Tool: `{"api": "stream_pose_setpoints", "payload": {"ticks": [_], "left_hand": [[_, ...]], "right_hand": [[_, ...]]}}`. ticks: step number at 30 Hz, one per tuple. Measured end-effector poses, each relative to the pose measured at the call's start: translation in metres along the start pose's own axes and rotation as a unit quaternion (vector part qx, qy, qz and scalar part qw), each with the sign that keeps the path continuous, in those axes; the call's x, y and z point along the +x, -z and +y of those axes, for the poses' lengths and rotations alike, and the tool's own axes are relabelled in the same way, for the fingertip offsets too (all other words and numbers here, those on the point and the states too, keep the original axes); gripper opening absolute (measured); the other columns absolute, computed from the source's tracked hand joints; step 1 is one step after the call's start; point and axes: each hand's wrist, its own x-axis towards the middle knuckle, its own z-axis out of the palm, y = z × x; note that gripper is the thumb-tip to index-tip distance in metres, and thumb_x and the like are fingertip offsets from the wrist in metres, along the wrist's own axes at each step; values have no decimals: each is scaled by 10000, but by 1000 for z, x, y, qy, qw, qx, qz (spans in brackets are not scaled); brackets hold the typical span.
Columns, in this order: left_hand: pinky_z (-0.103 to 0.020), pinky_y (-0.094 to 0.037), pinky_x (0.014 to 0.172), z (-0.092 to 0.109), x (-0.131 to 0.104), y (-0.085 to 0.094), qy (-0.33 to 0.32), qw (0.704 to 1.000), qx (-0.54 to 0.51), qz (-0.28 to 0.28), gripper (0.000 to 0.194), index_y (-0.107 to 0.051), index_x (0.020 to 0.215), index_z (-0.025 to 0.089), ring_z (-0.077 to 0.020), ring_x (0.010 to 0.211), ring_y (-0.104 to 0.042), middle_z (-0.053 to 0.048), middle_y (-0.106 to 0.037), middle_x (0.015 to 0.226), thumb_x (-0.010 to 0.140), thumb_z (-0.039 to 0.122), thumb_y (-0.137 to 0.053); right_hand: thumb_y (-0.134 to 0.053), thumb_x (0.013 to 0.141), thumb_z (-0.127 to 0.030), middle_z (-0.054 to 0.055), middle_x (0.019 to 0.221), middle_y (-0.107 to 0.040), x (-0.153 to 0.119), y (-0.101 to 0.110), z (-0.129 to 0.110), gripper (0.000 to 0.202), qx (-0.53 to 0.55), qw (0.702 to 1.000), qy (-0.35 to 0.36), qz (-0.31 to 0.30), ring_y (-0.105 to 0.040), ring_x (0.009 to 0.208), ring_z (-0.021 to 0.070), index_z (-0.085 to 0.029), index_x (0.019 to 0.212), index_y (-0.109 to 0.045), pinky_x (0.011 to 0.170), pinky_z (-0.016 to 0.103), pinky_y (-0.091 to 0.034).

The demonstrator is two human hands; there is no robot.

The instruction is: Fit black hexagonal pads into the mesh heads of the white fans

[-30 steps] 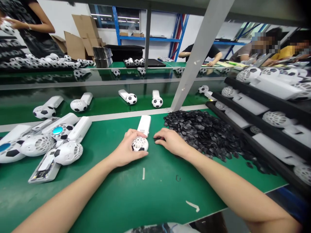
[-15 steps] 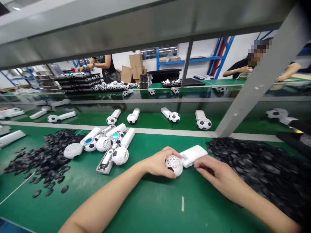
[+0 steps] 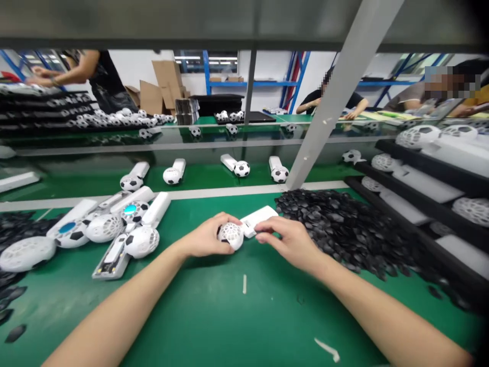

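Observation:
My left hand is closed around the ball-shaped head of a white handheld fan, patterned like a soccer ball with an open grille. Its white handle points to the upper right, low over the green table. Beside that handle, the thumb and forefinger of my right hand are pinched together. A dark spot shows at the fingertips, too small to name. Right of this hand spreads a heap of small black pieces. To the left lie several similar fans, one with its handle open and circuitry showing.
Black trays of fans are stacked at the right. A slanted metal post rises behind the black heap. Fans lie on the green strip beyond the table's edge. A light strip lies in front. Co-workers are busy across the line.
The view has swung right, bringing the stacked trays and another co-worker into sight. My left hand still grips the fan; my right pinch is now closer to the ball head along the handle.

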Motion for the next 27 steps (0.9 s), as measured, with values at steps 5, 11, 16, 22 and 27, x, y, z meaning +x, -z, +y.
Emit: {"api": "stream_pose_setpoints", "payload": {"ticks": [5,11,16,22,27], "left_hand": [[-339,-402,864,3,-1,0,19,1000,10,-7,541,-500,1129,206,-215,972,-512,-44,-506,1087,611,203,-655],[-329,-409,848,7,-2,-1,22,999,24,-1,526,-502,1119,198,-213,971,-512,-45,-511,1073,611,194,-638],[-330,-412,839,7,-1,-2,22,999,27,-1,517,-500,1116,207,-214,966,-511,-39,-508,1068,616,207,-633],[-324,-423,834,7,-3,-2,21,1000,19,-4,496,-502,1098,218,-211,959,-515,-33,-501,1069,615,203,-614],[-318,-432,813,10,-4,-4,27,999,24,-5,514,-492,1120,224,-211,956,-513,-35,-485,1079,617,195,-595]], "right_hand": [[-505,857,-224,45,860,-632,3,-4,5,147,-45,995,80,-45,-570,819,159,-211,906,-643,732,276,-453],[-507,851,-208,30,827,-650,9,-13,6,118,-58,993,50,-92,-587,771,157,-200,863,-624,718,274,-450],[-511,842,-188,31,838,-631,10,-16,5,99,-22,992,56,-113,-573,785,151,-192,878,-603,734,269,-453],[-415,866,-160,64,892,-584,9,-7,-1,217,-54,987,50,-141,-537,823,171,-196,1019,-564,732,301,-451],[-489,834,-159,15,812,-623,7,-4,0,113,-27,990,7,-137,-558,710,131,-193,869,-590,677,251,-443]]}}
